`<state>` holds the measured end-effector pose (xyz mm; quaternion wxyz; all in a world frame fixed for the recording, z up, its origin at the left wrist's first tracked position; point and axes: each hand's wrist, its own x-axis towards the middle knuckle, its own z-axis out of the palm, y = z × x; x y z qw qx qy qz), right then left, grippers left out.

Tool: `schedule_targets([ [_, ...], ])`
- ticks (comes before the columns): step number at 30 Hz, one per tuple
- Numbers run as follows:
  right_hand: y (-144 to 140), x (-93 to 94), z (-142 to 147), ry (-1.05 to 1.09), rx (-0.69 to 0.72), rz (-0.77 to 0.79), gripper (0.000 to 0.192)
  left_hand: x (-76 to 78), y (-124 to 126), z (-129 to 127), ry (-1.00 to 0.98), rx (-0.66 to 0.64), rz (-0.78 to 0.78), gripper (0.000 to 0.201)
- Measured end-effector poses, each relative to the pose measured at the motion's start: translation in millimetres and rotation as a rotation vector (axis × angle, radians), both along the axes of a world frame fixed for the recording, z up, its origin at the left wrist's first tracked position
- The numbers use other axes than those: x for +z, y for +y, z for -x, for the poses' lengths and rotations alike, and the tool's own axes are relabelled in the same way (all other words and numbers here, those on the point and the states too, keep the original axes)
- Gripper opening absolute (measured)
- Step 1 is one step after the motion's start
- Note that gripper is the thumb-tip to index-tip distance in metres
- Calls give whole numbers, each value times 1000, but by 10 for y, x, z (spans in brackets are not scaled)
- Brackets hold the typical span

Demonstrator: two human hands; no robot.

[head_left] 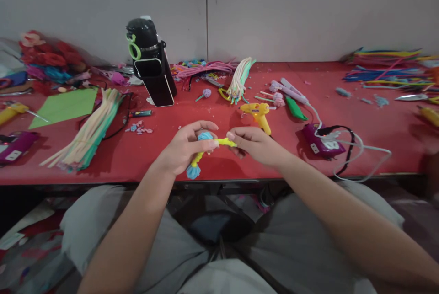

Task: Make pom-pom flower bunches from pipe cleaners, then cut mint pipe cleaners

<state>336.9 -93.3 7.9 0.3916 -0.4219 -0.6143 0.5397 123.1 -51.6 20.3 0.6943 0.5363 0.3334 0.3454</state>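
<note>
Yellow pipe cleaner [219, 142] with two fuzzy blue tufts: one up between the left fingers, one hanging below the left palm at the table's front edge; the stem bends between them and runs level toward the right. Left hand [187, 147] pinches the stem by the upper tuft; right hand [255, 145] pinches the free yellow end. Held just above the red table [377, 115], near its front edge. On the table: yellow glue gun [258, 113] just behind the hands, black bottle [151, 63], pale pipe-cleaner bundle [91, 131], green sheet [66, 106], purple power strip [322, 142]. Plain grey wall [308, 10] behind.
</note>
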Motion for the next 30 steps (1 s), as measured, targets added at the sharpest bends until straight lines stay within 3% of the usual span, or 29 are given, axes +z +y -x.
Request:
schedule_targets([
  [4, -43, -100, 160, 345, -15, 238, 37, -36, 23, -48, -73, 121, 44, 42],
  [8, -87, -176, 280, 422, -119, 301, 36, -94, -17, -127, -18, 265, -54, 39],
  [10, -96, -195, 308, 404, -164, 345, 36, -132, -58, -160, 100, 319, -205, 35],
  [13, -78, -184, 310, 369, -241, 441, 31, -177, -124, -183, 351, 363, -553, 28],
  [16, -42, -148, 271, 251, -300, 477, 21, -191, -174, -181, 575, 305, -826, 34],
  [18, -30, -128, 226, 19, -281, 349, 20, -187, -189, -173, 685, 204, -902, 40],
  [20, -38, -106, 170, -342, -220, 87, 23, -175, -186, -160, 728, 106, -905, 42],
  [22, -62, -70, 109, -708, -135, -205, 25, -148, -167, -135, 672, 40, -826, 36],
  [24, -91, -10, 48, -933, -56, -432, 27, -103, -138, -95, 558, -10, -692, 27],
  [27, -121, 100, -31, -922, 28, -647, 31, -7, -92, -20, 412, -60, -480, 26],
  [30, -130, 166, -75, -703, 31, -681, 28, 83, -69, 35, 327, -95, -334, 28],
])
